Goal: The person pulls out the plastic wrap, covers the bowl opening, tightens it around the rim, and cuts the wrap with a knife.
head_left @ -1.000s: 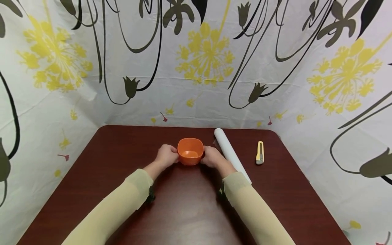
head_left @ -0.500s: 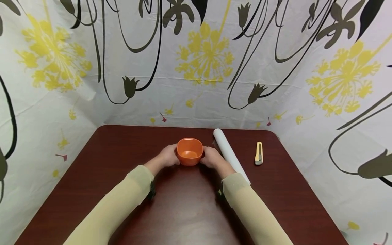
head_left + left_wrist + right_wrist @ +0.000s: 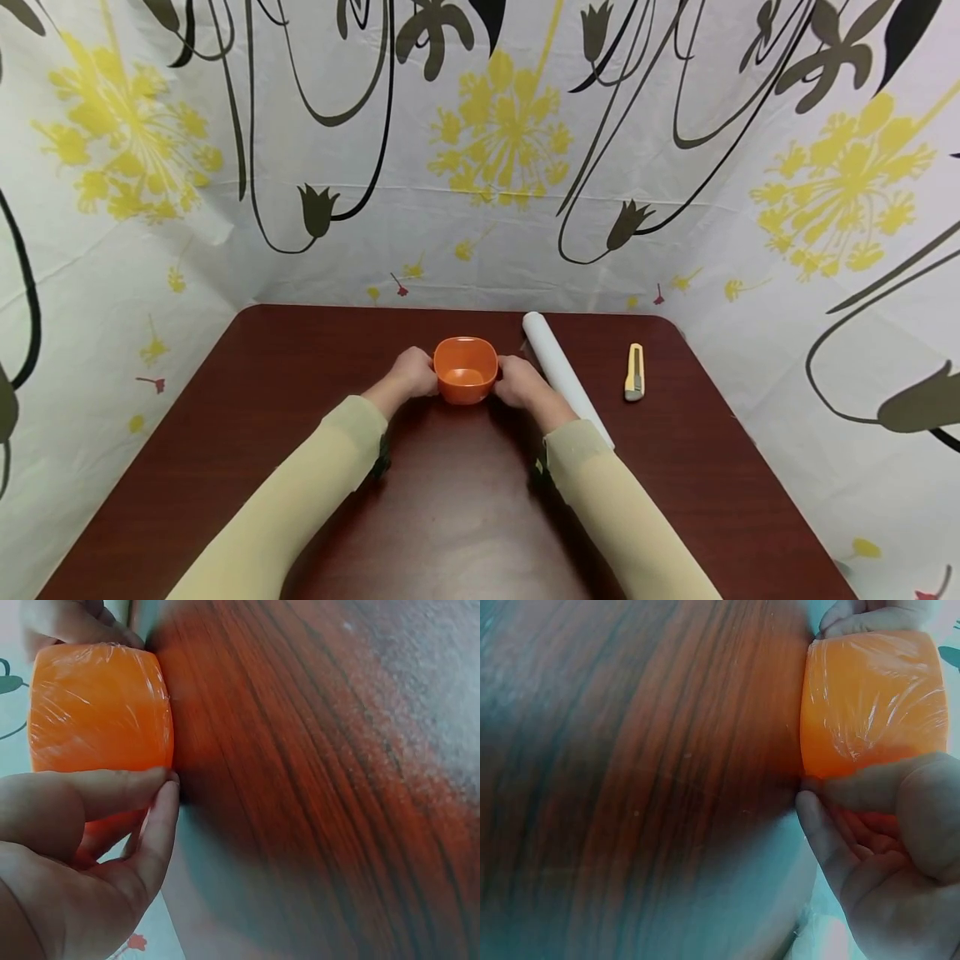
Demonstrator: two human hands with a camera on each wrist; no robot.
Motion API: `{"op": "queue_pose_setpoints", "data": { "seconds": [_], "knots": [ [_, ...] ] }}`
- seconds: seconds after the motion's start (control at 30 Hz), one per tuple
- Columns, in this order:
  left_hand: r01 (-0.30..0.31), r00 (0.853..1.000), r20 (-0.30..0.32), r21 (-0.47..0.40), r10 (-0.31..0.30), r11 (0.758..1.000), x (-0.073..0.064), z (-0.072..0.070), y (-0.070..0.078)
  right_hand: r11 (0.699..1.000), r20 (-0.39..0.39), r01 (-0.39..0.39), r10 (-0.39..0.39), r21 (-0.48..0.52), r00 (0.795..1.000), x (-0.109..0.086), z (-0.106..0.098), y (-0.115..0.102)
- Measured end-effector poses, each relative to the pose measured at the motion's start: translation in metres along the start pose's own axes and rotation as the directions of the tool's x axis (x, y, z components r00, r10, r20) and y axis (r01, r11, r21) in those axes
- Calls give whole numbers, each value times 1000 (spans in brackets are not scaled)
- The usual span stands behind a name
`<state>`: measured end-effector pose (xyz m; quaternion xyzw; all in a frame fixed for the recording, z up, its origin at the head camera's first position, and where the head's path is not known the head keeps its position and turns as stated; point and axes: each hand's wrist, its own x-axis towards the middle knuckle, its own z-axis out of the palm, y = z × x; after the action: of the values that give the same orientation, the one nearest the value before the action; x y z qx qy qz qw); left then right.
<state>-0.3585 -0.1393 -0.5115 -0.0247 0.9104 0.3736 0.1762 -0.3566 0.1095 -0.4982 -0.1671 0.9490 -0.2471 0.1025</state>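
Note:
An orange bowl (image 3: 465,385) stands on the dark wooden table between both hands, its inside facing me in the head view. Clear plastic wrap (image 3: 101,705) stretches over it, creased and shiny in both wrist views. At the bowl's left side, the left hand (image 3: 414,372) pinches the wrap, thumb and index fingertip meeting right at the bowl's edge in the left wrist view. Opposite it, the right hand (image 3: 519,382) does the same with its thumb and forefinger, close to the table. Its other fingers (image 3: 870,832) curl beside the bowl.
Just right of the right hand lies a white roll (image 3: 562,371), slanting along the table (image 3: 465,508). Farther right is a yellow box cutter (image 3: 635,372). A patterned cloth (image 3: 495,250) hangs close behind the table's far edge and at both sides.
The left hand's fingers reached lower along the bowl's side half a second ago; now they are drawn back up, and the left forearm has shifted slightly right. The right hand and bowl stay nearly still.

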Motion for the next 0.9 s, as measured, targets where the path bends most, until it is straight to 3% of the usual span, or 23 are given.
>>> {"op": "queue_pose_setpoints", "data": {
  "seconds": [0.13, 0.27, 0.53, 0.7, 0.9],
  "knots": [
    [-24, 999, -24, 39, 25, 999, -39, -9, 26, 1000, -7, -15, 15, 1, 1000, -5, -5, -6],
    [-64, 997, -40, 58, 66, 996, -52, -10, 30, 1000, -45, 9, -11, -27, 999, -9, -6, -9],
    [-40, 999, -24, -41, 39, 998, -49, -9, 25, 999, -47, -39, 40, 21, 998, -15, -7, -15],
    [-68, 997, -37, -58, 66, 996, -43, -7, 24, 999, -65, -41, 43, 29, 997, -13, -8, -12],
    [-48, 999, -2, -49, 48, 998, -33, -8, 25, 995, -26, -52, 55, 81, 998, -11, -9, -11]
  ]
}}
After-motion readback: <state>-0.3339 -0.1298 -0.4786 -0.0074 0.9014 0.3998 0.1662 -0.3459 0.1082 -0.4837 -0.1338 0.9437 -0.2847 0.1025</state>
